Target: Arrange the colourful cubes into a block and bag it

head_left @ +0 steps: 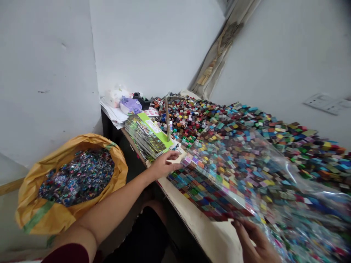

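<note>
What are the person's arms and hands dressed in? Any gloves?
No gloves: the left hand and the right hand are both bare. The left arm has a dark red sleeve that stops around the elbow, and no watch or bracelet shows below it. No sleeve shows on the right.

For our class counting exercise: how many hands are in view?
2: the left hand beside the booklets, at the far end of the tile sheet, and the right hand at its near end.
</note>
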Tool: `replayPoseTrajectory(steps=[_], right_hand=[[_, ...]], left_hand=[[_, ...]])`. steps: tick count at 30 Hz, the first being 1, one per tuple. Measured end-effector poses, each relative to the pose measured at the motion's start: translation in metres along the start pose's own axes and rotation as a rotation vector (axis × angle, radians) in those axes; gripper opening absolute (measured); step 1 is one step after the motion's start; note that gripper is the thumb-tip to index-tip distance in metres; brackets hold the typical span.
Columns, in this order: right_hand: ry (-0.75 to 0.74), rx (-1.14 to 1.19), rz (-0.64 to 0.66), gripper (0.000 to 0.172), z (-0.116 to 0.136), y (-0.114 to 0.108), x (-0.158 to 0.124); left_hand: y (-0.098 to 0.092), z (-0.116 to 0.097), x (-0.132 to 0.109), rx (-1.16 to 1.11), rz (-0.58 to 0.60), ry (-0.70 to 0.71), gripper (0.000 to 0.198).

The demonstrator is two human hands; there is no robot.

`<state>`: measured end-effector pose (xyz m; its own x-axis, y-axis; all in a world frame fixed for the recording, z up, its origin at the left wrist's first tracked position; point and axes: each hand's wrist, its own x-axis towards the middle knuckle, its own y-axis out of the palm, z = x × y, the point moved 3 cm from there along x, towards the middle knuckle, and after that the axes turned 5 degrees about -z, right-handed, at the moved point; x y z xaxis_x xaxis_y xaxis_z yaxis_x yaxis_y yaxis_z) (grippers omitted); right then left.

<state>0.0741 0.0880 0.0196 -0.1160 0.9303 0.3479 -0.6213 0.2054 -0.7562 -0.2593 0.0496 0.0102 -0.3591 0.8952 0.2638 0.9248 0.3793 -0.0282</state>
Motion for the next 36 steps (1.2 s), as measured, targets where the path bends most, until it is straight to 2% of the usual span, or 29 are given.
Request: replayPoseTrajectory(steps=[2,3,4,7,10,15,20,29,32,33,34,36], right_hand=[[0.032,0.006,0.016,0.045,-0.001,0.001,0.0],[0.049,0.007,0.015,0.046,-0.001,0.001,-0.001],[0.056,0.013,-0.001,0.046,0.0,0.0,-0.001],[0.066,0.036,-0.033,0.046,0.002,0.001,-0.001],[0.03,0.05,-0.059,0.044,0.004,0.004,0.0],[-0.155,0.042,-0.059,0.034,0.018,0.004,0.003],[-0.241,0.05,-0.027,0.026,0.031,0.001,0.005],[-0.201,0.1,0.012,0.021,0.025,-0.002,0.002],[-0.133,0.188,0.071,0.017,0.024,-0.005,-0.001],[-0.096,0.238,0.095,0.017,0.023,-0.004,-0.001],[-0.06,0.293,0.122,0.027,0.022,-0.003,-0.001],[-0.01,0.394,0.185,0.056,0.02,0.003,-0.001]], left_hand=[[0.004,-0.001,0.011,-0.204,0.153,-0.055,0.087],[0.007,-0.003,0.016,-0.278,0.223,-0.079,0.098],[0.009,-0.005,0.02,-0.321,0.273,-0.097,0.1],[0.016,-0.01,0.027,-0.383,0.336,-0.128,0.075],[0.018,-0.009,0.024,-0.355,0.297,-0.13,0.06],[0.014,-0.003,0.021,-0.248,0.3,-0.142,0.064],[0.015,-0.002,0.022,-0.178,0.348,-0.158,0.063],[0.015,-0.002,0.013,-0.098,0.365,-0.186,0.06],[0.015,-0.001,0.01,-0.099,0.355,-0.2,0.063],[0.015,0.0,0.009,-0.104,0.361,-0.207,0.063],[0.015,0.0,0.009,-0.108,0.367,-0.213,0.063],[0.015,0.002,0.009,-0.101,0.376,-0.228,0.06]])
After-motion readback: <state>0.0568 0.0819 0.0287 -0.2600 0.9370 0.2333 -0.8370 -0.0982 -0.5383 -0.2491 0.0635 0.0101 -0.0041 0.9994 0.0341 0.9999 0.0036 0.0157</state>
